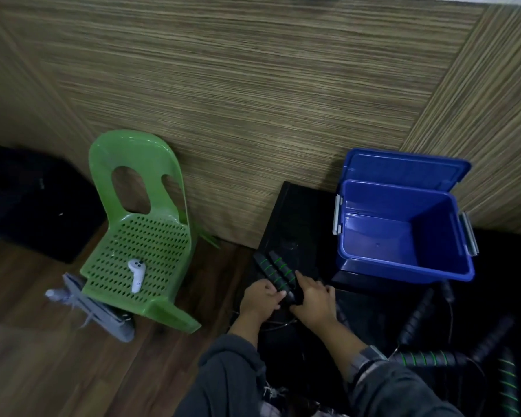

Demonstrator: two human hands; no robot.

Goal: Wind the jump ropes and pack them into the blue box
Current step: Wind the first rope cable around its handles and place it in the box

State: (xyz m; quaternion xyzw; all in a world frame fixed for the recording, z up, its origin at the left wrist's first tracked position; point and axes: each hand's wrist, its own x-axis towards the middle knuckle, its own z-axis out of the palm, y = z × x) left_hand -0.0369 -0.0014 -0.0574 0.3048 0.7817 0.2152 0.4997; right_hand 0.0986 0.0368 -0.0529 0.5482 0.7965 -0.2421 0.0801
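Observation:
Two black jump rope handles with green rings (273,271) lie side by side on a black table (295,212). My left hand (260,299) grips their near ends, fingers curled round them. My right hand (315,296) holds the same pair from the right, its fingers laid over the handles. A thin rope (278,323) curves below both hands. The blue box (403,233) stands open and empty to the right, its lid (403,167) leaning on the wall. More handles (427,358) lie at the lower right.
A green plastic chair (142,236) stands left of the table with a white controller (136,274) on its seat. Grey shoes (103,314) lie under its front. A black case (33,203) sits far left on the wooden floor.

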